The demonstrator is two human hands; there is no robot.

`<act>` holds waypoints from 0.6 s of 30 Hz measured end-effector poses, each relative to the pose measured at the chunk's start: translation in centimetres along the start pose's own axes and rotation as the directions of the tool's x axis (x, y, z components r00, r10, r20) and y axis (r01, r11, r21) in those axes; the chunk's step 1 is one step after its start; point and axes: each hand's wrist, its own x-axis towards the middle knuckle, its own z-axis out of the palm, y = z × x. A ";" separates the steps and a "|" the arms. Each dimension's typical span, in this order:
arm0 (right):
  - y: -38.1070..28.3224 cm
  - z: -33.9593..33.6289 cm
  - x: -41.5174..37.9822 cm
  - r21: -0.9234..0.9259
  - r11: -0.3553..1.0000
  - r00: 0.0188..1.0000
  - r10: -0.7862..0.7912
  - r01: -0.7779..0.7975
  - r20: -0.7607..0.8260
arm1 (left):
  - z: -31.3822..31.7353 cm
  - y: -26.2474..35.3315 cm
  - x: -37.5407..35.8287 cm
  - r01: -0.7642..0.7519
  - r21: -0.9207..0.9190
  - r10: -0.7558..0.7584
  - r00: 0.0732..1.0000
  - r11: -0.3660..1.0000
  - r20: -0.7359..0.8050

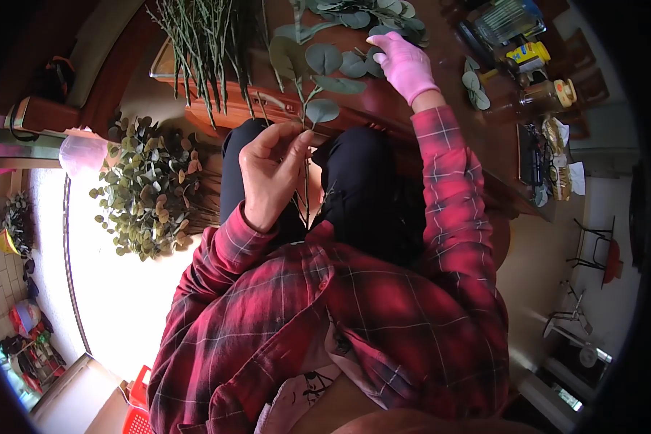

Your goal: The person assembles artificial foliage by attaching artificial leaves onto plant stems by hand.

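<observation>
My bare left hand (273,168) is closed, pinching the thin stem of an artificial-looking eucalyptus sprig (305,98) upright above my lap. The sprig carries several round grey-green leaves at its upper part, and its bare lower stem runs down between my knees. My right hand (405,65), in a pink glove, reaches over the brown table among loose eucalyptus leaves (354,66). Its thumb and fingertips are a little apart, beside a dark leaf. Whether they touch that leaf is hard to make out.
Bare green stems (206,50) overhang the table's left edge. A large leafy bunch (152,192) lies left of my legs. Jars (542,95), a yellow container (529,56) and small tools stand at the table's right side. A red basket (139,409) is at lower left.
</observation>
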 end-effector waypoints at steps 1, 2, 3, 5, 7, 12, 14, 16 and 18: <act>0.0 0.2 0.2 -0.016 1.000 1.000 0.003 -0.002 0.023 | -0.1 0.1 0.1 0.005 0.015 -0.005 1.000 1.000 -0.004; 0.0 0.3 0.4 -0.032 0.999 0.999 0.005 -0.004 0.044 | -0.2 0.1 0.2 0.009 0.030 -0.009 1.000 1.000 -0.007; 0.2 0.5 0.5 -0.049 0.999 0.998 0.009 -0.006 0.065 | -0.3 0.1 0.2 0.009 0.022 -0.009 1.000 1.000 -0.006; 0.6 0.8 0.4 -0.058 0.998 0.999 0.009 -0.006 0.048 | -0.4 -0.1 0.3 0.011 0.002 -0.011 1.000 1.000 0.001; 0.8 0.5 0.0 -0.007 1.000 1.000 0.019 -0.018 0.019 | -0.1 0.1 0.4 0.000 -0.034 -0.001 1.000 0.999 -0.004; -0.6 -2.6 -1.5 0.084 0.994 0.959 -0.047 0.073 -0.279 | 0.0 0.5 0.4 0.031 -0.088 -0.031 1.000 0.996 0.000; -2.4 -4.5 -3.0 0.400 0.916 0.993 0.070 -0.027 -0.094 | -0.2 0.2 0.6 0.030 -0.084 -0.030 1.000 0.996 0.005; -4.4 -6.3 -4.7 0.643 0.749 0.986 0.104 -0.162 0.127 | -0.3 0.0 0.8 0.028 -0.070 -0.028 1.000 0.997 0.012; -6.4 -8.2 -6.2 0.775 0.564 0.942 0.015 -0.285 0.335 | -0.3 0.3 0.9 0.029 -0.045 -0.029 0.999 0.999 0.020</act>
